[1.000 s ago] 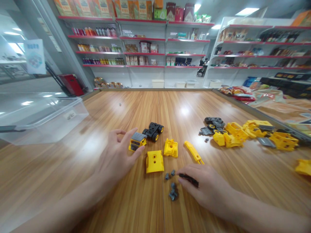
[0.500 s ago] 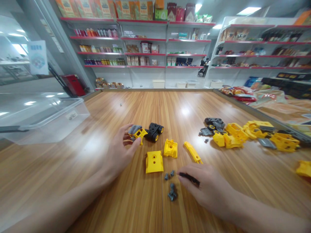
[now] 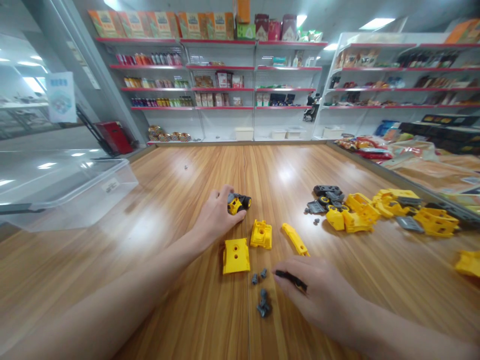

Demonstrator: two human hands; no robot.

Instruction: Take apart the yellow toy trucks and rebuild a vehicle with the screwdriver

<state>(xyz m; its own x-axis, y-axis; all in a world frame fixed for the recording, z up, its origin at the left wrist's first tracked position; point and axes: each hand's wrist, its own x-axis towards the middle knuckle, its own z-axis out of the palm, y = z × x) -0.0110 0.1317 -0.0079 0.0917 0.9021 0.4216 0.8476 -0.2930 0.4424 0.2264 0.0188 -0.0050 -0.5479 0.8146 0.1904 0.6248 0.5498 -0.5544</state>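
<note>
My left hand (image 3: 217,216) curls round a yellow and grey toy cab (image 3: 234,205), fingers on its far side and thumb at the near side. Directly against the cab is a black wheeled chassis (image 3: 245,201) with yellow hubs, partly covered by the hand. My right hand (image 3: 318,287) grips a dark, elongated piece (image 3: 290,279), mostly hidden by the fingers. Just beyond that hand lies a yellow arm piece (image 3: 295,239). Between the hands rest a square yellow plate (image 3: 236,256), a smaller yellow block (image 3: 261,234) and several grey screws (image 3: 263,304).
More yellow toy parts (image 3: 360,212) and black wheeled parts (image 3: 328,192) are grouped on the right of the wooden table (image 3: 168,195). A clear plastic bin (image 3: 112,192) stands at the left edge. Stocked shelves (image 3: 217,67) rise behind the table.
My left hand has moved right and slightly away with the cab, bringing it against the chassis. My right hand keeps its grip and has barely moved. The view has tilted slightly upward.
</note>
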